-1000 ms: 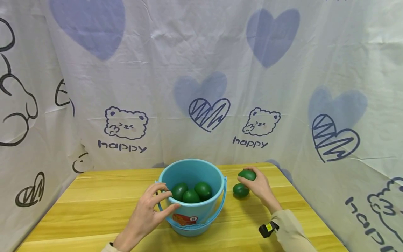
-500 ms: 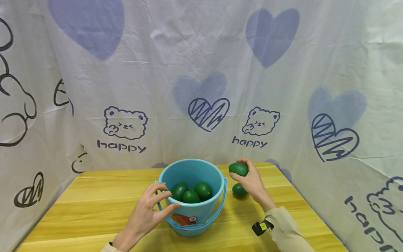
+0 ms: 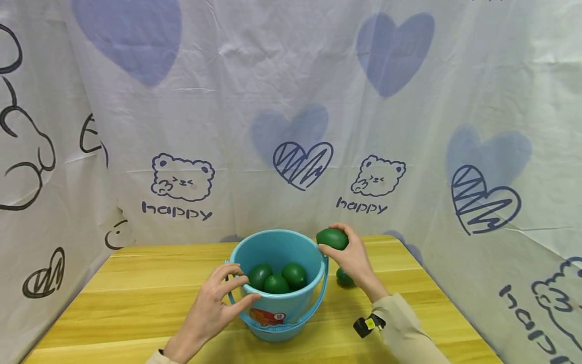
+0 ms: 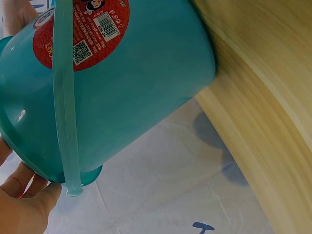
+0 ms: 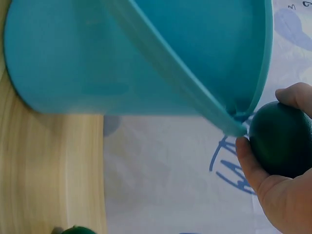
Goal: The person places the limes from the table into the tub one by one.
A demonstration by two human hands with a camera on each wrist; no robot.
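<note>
A blue bucket [image 3: 313,253] stands upright on the table, with several dark green avocados [image 3: 294,275] lying inside. At its near left side my left hand [image 3: 211,303] holds the rim, fingers and thumb bent around the edge. My right hand [image 3: 352,258] grips another avocado [image 3: 333,238] between thumb and fingers, raised at the bucket's right rim. In the right wrist view this avocado [image 5: 280,139] is just outside the rim, close to the handle joint. One more avocado [image 3: 344,277] rests on the table right of the bucket, partly covered by my right hand and wrist.
The wooden table [image 3: 150,288] has its back edge against a white curtain [image 3: 254,65] printed with hearts and bears. The bucket's handle [image 3: 318,298] hangs down over its front. A small black device [image 3: 364,326] sits at my right wrist.
My right hand has moved left and slightly up with its avocado, from above the loose one to the bucket's right rim. The left hand and the bucket have stayed in place.
</note>
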